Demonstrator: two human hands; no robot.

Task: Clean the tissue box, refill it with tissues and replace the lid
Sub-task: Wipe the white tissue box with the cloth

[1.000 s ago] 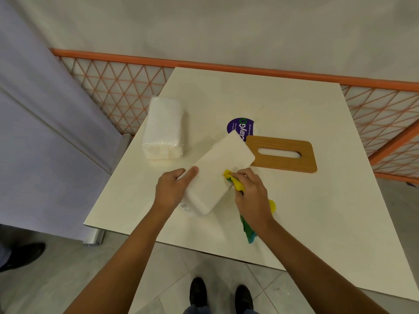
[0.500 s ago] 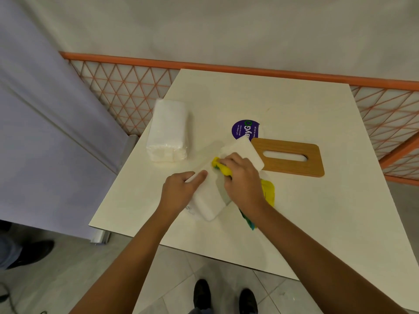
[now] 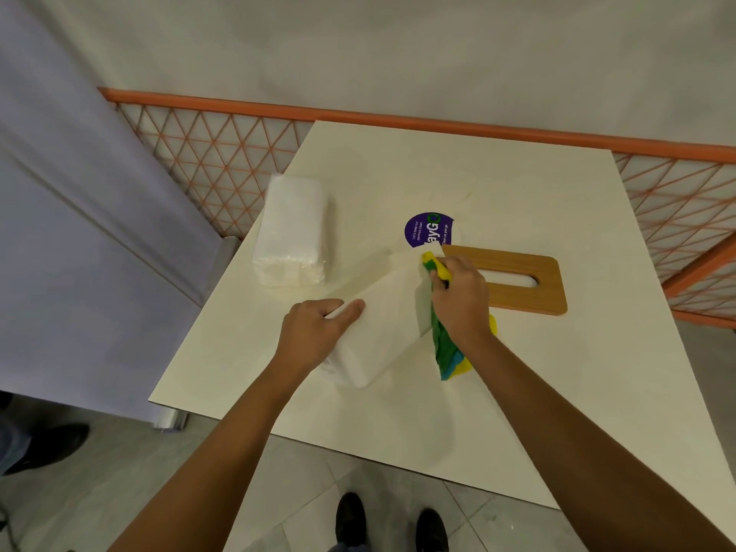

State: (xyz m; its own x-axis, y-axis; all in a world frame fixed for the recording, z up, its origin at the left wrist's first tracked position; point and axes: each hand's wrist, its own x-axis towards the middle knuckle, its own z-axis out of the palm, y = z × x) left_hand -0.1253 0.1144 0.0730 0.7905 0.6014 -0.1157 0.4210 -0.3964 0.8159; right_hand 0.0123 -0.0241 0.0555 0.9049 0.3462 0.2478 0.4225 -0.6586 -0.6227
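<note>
Cleaning is under way mid-worktop (image 3: 517, 392) on the white tissue box (image 3: 382, 324); tissue pack (image 3: 292, 229), far left, and wooden lid (image 3: 529, 296), right, await refilling and replacing. A cloth (image 3: 444, 348), clutched by the right hand (image 3: 462, 300), meets the box's far end; the left hand (image 3: 314, 332) grips its near side.

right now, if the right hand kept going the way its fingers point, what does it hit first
Probably nothing solid: the right hand, gripping the cloth, points past the far corner of the tissue box toward the flat purple sticker on the table. The wooden lid lies just to its right.
</note>
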